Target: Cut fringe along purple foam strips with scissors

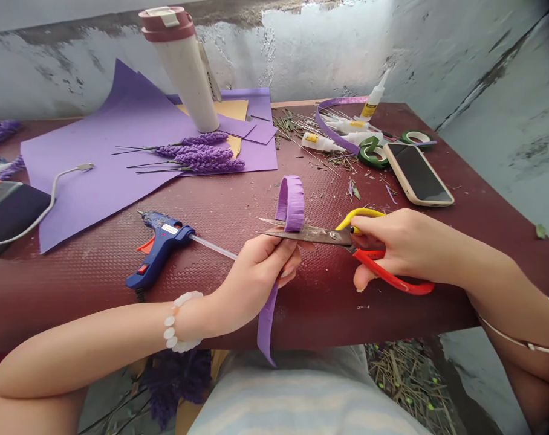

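My left hand [268, 266] pinches a strip of purple paper [291, 199] at about the middle of the view. Above the fingers the strip curls over in a loop with small cuts along it, and its tail hangs below the hand past the table's front edge. In my right hand [387, 241] is a pair of scissors [315, 234] with one yellow and one red handle. Their blades point left and lie across the strip at the base of the loop, slightly apart at the tips, close to the left fingertips.
A blue glue gun [163, 248] lies left of my hands. Behind it are purple paper sheets [88, 163], purple flower stems [202, 154] and an upright tumbler [184, 72]. At the right are a phone [419, 174], green tape [372, 152], glue bottles [320, 142] and loose wires.
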A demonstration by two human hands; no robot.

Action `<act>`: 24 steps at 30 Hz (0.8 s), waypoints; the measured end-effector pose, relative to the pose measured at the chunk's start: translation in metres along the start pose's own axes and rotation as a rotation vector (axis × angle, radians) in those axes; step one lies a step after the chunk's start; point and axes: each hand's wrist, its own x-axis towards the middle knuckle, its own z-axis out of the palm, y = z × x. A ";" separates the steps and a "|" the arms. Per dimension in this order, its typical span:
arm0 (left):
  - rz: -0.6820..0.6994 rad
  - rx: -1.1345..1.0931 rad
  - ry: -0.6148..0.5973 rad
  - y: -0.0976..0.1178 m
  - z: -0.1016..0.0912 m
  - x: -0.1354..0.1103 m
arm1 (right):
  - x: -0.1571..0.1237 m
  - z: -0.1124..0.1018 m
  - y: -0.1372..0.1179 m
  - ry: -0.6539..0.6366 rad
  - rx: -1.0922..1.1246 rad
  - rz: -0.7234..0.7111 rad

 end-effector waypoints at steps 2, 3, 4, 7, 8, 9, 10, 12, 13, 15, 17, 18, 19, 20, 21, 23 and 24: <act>0.021 0.002 -0.020 -0.001 -0.001 -0.001 | 0.001 -0.002 -0.001 -0.078 0.071 0.027; 0.033 -0.001 -0.028 -0.002 -0.002 -0.002 | 0.001 -0.003 -0.002 -0.104 0.113 0.040; 0.046 -0.010 -0.035 -0.003 -0.002 -0.003 | 0.001 -0.005 -0.004 -0.142 0.155 0.052; 0.069 -0.055 -0.058 -0.004 -0.005 -0.005 | 0.002 -0.010 -0.006 -0.272 0.285 0.064; 0.064 -0.060 -0.063 -0.004 -0.005 -0.006 | 0.001 -0.012 -0.007 -0.322 0.323 0.063; 0.053 -0.060 -0.064 -0.003 -0.005 -0.006 | 0.001 -0.014 -0.007 -0.371 0.353 0.064; 0.040 -0.055 -0.064 -0.002 -0.005 -0.007 | 0.000 -0.016 -0.008 -0.409 0.372 0.071; 0.006 -0.043 -0.065 0.001 -0.004 -0.007 | -0.001 -0.020 -0.010 -0.446 0.373 0.107; -0.010 -0.042 -0.067 0.002 -0.004 -0.007 | -0.002 -0.021 -0.012 -0.449 0.363 0.127; -0.032 -0.057 -0.076 0.004 -0.003 -0.006 | -0.002 -0.022 -0.015 -0.438 0.349 0.149; -0.045 -0.087 -0.087 0.005 -0.004 -0.004 | -0.002 -0.022 -0.016 -0.434 0.356 0.157; -0.048 -0.102 -0.092 0.005 -0.004 -0.004 | -0.002 -0.022 -0.016 -0.437 0.372 0.153; -0.052 -0.113 -0.097 0.006 -0.005 -0.003 | -0.002 -0.021 -0.015 -0.439 0.393 0.147; -0.056 -0.120 -0.099 0.006 -0.005 -0.003 | -0.001 -0.020 -0.014 -0.438 0.413 0.139; -0.061 -0.124 -0.096 0.006 -0.005 -0.003 | 0.000 -0.019 -0.013 -0.434 0.433 0.132; -0.069 -0.132 -0.083 0.007 -0.004 -0.004 | 0.001 -0.018 -0.011 -0.426 0.460 0.119; -0.071 -0.138 -0.075 0.008 -0.003 -0.005 | 0.002 -0.017 -0.010 -0.423 0.468 0.114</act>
